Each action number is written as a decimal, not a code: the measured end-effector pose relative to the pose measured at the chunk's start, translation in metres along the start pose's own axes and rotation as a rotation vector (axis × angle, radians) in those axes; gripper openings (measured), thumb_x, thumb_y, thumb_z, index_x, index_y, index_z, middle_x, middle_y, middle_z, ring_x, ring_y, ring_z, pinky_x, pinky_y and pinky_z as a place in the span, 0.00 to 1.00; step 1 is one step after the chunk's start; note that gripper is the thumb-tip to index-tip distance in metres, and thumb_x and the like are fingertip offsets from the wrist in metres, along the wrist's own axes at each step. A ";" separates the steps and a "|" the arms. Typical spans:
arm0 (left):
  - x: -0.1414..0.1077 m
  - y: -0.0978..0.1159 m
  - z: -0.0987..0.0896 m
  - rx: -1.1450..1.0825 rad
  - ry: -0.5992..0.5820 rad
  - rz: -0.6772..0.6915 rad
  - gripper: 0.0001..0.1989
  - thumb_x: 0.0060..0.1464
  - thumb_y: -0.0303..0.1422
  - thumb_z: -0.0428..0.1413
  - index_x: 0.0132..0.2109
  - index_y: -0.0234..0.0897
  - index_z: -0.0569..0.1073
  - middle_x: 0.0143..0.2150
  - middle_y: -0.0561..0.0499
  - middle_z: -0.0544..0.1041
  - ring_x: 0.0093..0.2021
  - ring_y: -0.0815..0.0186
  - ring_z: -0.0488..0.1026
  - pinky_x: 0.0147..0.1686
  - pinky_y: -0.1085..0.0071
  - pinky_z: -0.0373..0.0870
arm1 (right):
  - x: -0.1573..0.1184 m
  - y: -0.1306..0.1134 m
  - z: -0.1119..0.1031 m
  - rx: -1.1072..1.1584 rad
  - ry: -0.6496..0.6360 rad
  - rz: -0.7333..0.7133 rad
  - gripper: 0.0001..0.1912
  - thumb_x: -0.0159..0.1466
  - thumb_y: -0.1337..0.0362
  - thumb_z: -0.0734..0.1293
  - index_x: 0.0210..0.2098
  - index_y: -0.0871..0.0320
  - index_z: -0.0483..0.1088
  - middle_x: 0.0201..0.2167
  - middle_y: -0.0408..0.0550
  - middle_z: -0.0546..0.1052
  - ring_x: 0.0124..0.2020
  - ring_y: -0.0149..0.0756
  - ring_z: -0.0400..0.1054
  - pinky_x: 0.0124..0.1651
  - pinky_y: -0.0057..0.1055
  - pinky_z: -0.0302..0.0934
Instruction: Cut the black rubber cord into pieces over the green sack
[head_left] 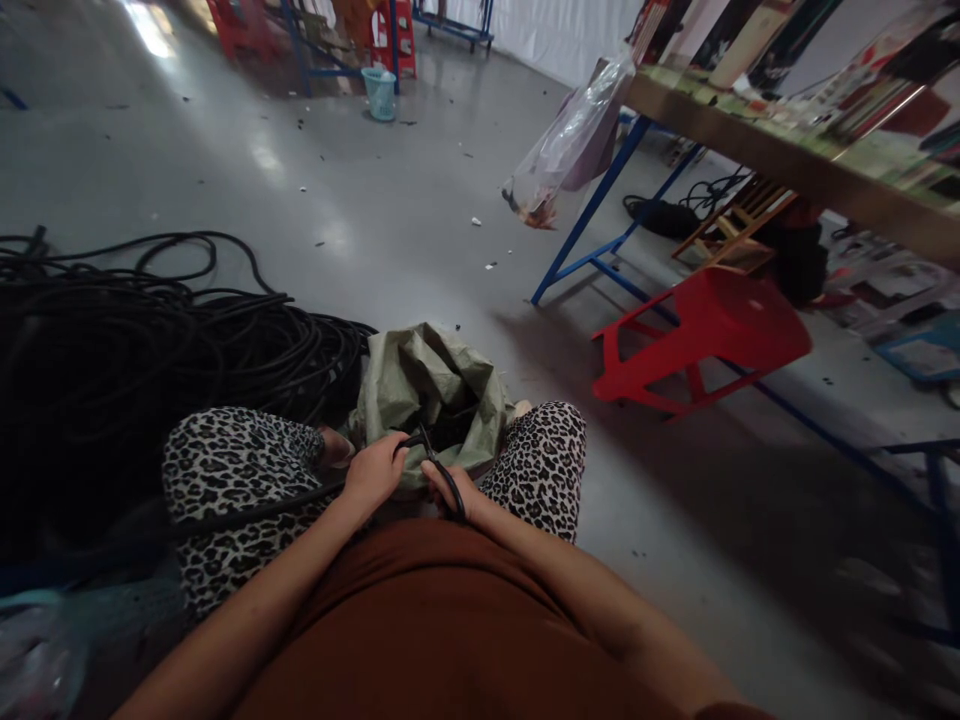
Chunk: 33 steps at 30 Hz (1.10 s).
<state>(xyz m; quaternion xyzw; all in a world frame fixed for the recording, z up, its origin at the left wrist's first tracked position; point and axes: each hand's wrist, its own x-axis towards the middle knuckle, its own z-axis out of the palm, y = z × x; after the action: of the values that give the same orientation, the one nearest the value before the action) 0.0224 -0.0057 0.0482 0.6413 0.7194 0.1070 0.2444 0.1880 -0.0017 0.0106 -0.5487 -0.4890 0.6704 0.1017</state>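
Note:
Between my knees stands an open woven sack (390,385) in dull green, with dark pieces (454,425) inside that I cannot make out singly. My left hand (375,470) is closed around a black rubber cord (277,505), which runs back across my left thigh. The cord's front end sticks out over the sack's mouth. In my right hand (454,487) is a pair of scissors (450,490) with black handles, the fingers closed on them. Their blades point up at the cord's end, very near or touching it.
A large heap of coiled black cord (187,330) lies at my left. On the right, a red plastic stool (720,330) stands by a cluttered workbench (750,130) with blue legs. A clear plastic bag (566,140) hangs from its corner. A light-blue basket (380,95) stands farther off.

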 end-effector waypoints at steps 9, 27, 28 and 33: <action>0.001 0.000 -0.001 0.004 -0.002 -0.006 0.17 0.55 0.36 0.44 0.49 0.41 0.69 0.46 0.50 0.75 0.45 0.63 0.71 0.43 0.70 0.65 | 0.004 0.008 -0.001 -0.118 0.014 -0.077 0.29 0.58 0.42 0.55 0.16 0.60 0.62 0.10 0.43 0.61 0.14 0.26 0.55 0.16 0.23 0.48; 0.004 -0.004 -0.001 0.019 -0.018 0.009 0.17 0.55 0.36 0.44 0.49 0.41 0.69 0.47 0.50 0.75 0.45 0.63 0.71 0.43 0.70 0.65 | -0.006 -0.001 -0.005 -0.229 0.009 -0.096 0.27 0.62 0.50 0.55 0.15 0.60 0.60 0.10 0.42 0.60 0.14 0.27 0.57 0.17 0.22 0.49; 0.004 -0.004 -0.001 0.014 -0.018 0.008 0.17 0.55 0.36 0.44 0.49 0.41 0.69 0.47 0.50 0.75 0.45 0.63 0.71 0.43 0.70 0.65 | -0.006 -0.002 -0.004 -0.224 0.007 -0.084 0.26 0.62 0.50 0.55 0.15 0.60 0.60 0.10 0.42 0.60 0.13 0.26 0.57 0.16 0.22 0.49; 0.004 -0.004 -0.002 0.006 -0.017 0.000 0.17 0.55 0.37 0.44 0.49 0.42 0.69 0.45 0.51 0.75 0.44 0.63 0.71 0.43 0.71 0.64 | -0.004 -0.002 -0.004 -0.116 0.020 0.049 0.25 0.60 0.47 0.58 0.17 0.60 0.61 0.10 0.41 0.60 0.10 0.27 0.56 0.14 0.23 0.50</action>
<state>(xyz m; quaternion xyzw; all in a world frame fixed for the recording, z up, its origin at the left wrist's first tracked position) 0.0179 -0.0024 0.0479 0.6430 0.7176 0.0996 0.2484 0.1925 -0.0009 0.0151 -0.5720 -0.5126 0.6377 0.0583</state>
